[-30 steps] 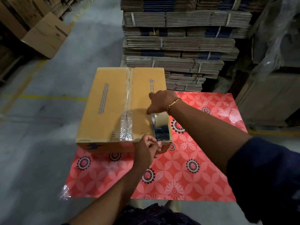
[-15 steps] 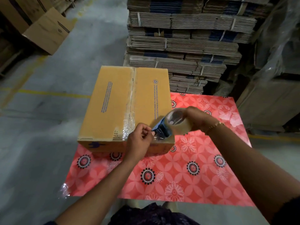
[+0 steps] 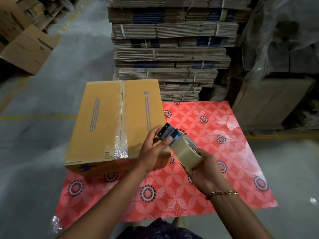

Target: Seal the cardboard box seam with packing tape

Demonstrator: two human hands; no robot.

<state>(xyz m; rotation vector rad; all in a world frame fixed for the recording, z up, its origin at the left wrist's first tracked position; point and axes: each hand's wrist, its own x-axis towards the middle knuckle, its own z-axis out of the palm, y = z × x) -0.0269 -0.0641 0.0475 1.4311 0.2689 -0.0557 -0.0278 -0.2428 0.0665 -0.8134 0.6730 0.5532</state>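
1. The right hand (image 3: 204, 171) is wrapped around a roll of clear packing tape (image 3: 187, 153), fingers curled under it, a gold chain bracelet (image 3: 221, 194) on the wrist.
2. The left hand (image 3: 153, 150) pinches the small blue metal tape cutter (image 3: 167, 133) clipped to the roll, thumb and fingers on its edges.
3. Both hands hover above the near right corner of the closed tan cardboard box (image 3: 103, 121).
4. Clear tape (image 3: 120, 121) already runs along the box's centre seam, crinkled at the near end.
5. The box sits on a red flower-patterned plastic sheet (image 3: 215, 152) spread over grey concrete floor (image 3: 43, 144).
6. Bundled stacks of flattened cardboard (image 3: 169, 49) stand behind.
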